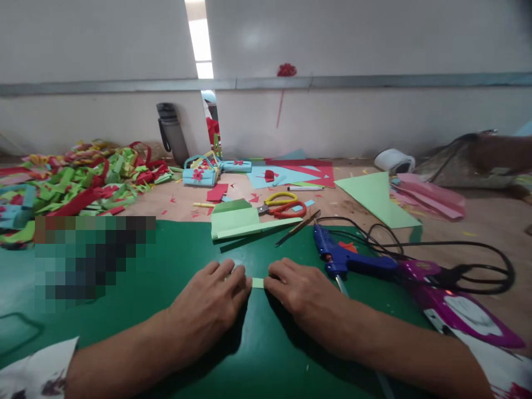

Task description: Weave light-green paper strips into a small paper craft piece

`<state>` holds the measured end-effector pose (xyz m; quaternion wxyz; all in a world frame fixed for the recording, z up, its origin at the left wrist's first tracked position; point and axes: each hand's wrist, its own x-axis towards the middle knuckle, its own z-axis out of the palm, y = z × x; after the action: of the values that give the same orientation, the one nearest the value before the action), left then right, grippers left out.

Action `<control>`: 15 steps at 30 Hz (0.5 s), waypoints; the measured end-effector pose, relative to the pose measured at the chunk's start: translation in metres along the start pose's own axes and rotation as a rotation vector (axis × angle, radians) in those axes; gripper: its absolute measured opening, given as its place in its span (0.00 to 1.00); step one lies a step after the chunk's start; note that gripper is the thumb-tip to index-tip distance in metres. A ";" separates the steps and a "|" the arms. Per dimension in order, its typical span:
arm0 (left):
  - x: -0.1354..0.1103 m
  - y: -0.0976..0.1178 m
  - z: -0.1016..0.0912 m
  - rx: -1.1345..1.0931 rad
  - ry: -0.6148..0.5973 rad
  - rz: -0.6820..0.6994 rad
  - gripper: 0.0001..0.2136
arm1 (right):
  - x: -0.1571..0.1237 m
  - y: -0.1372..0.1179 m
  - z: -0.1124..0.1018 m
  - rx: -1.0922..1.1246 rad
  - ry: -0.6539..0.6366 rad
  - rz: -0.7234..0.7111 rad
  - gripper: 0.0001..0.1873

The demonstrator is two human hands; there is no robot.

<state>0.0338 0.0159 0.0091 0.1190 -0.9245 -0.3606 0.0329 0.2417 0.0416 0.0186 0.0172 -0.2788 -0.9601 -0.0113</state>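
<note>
From where I'm standing, both bare hands are over the green mat, with a short pale-green paper strip stretched between them, about the middle of the mat. The left hand has its fingers closed on one end and the right hand pinches the other, so only the middle of the strip shows. A folded light-green paper lies at the mat's far edge, with scissors with yellow and red handles just beyond that edge. On the mat's right side rests a blue glue gun. Farther beyond the mat I see small light-blue paper bags and a dark bottle; a heap of colored paper pieces spreads past its far left.
</note>
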 end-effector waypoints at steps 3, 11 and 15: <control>-0.008 -0.010 0.002 0.006 0.002 -0.018 0.12 | -0.001 -0.001 -0.001 -0.043 -0.003 -0.063 0.11; -0.010 -0.013 0.006 -0.266 0.097 0.122 0.13 | 0.003 0.001 0.000 -0.179 0.035 -0.192 0.16; -0.010 -0.015 0.002 -0.364 -0.004 0.071 0.16 | -0.003 0.006 -0.001 -0.188 0.070 -0.217 0.14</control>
<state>0.0167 0.0200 0.0106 -0.0524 -0.9429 -0.3279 -0.0267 0.2475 0.0456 0.0199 0.0234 -0.1732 -0.9781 -0.1127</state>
